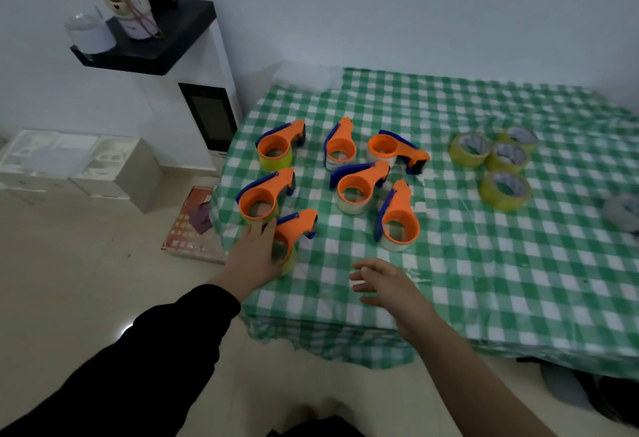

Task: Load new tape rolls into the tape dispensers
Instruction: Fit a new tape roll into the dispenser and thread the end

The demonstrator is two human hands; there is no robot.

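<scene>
Several orange and blue tape dispensers, each with a tape roll in it, sit on the green checked tablecloth [484,264]. My left hand [254,253] rests against the nearest dispenser [294,234] at the table's left edge, fingers on its yellowish roll; whether it grips the dispenser is unclear. One dispenser [261,196] sits just beyond it. My right hand [383,283] hovers over the cloth with fingers spread and nothing in it. Several loose yellow tape rolls [498,160] lie in a group at the right.
A clear tape roll [624,212] sits at the far right edge. Left of the table stand a white appliance [204,91] with a black shelf of containers, cardboard boxes [79,167] and a red booklet [193,222] on the floor.
</scene>
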